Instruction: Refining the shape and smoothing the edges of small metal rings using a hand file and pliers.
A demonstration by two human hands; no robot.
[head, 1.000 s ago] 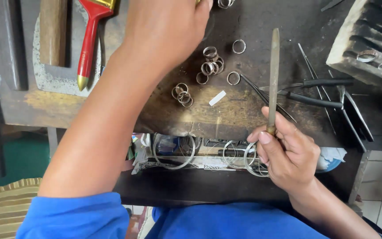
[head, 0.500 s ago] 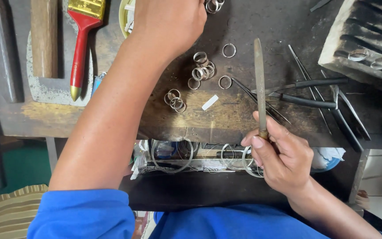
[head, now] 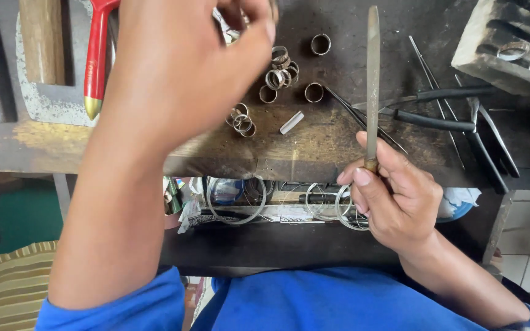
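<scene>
Risk is our left hand (head: 185, 61), fingertips pinched together over the loose rings (head: 280, 70), scattering them, while our right hand (head: 394, 196) grips the file (head: 372, 79) upright.

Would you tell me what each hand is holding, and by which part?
The right hand grips the slim grey metal file at its lower end, blade upright. Whether the left hand holds anything cannot be told.

Rings (head: 280, 70) left of file (head: 373, 79)
</scene>
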